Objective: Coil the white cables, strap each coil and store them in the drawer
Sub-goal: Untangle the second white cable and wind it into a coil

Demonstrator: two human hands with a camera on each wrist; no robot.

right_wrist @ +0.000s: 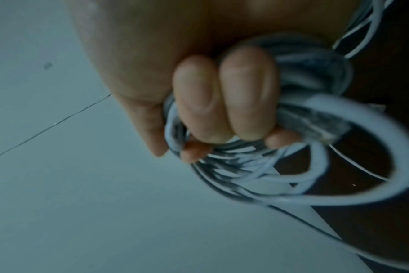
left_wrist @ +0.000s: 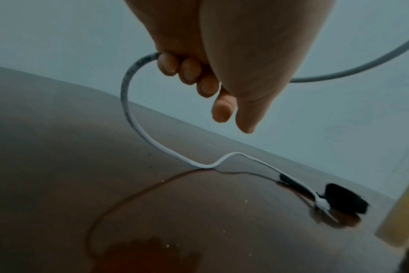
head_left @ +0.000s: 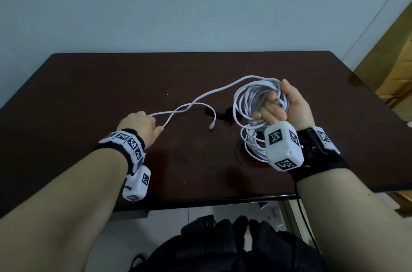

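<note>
My right hand (head_left: 275,104) is raised over the right half of the dark table (head_left: 107,84) and grips a coil of white cable (head_left: 247,98); its fingers (right_wrist: 224,96) curl round the bundled loops (right_wrist: 315,186). More white loops (head_left: 253,144) lie lower, by the table top; I cannot tell if they belong to the same coil. The loose tail (head_left: 200,98) runs left to my left hand (head_left: 157,130), whose fingers (left_wrist: 187,72) curl round it (left_wrist: 128,86). The tail's plug (head_left: 211,125) (left_wrist: 322,204) rests on the table beside black straps (head_left: 223,113) (left_wrist: 346,198).
A pale wall stands just behind the table's far edge. Yellowish wooden furniture (head_left: 392,64) is at the right. A black backpack (head_left: 223,247) sits on the floor below the table's front edge (head_left: 200,202). No drawer is in view.
</note>
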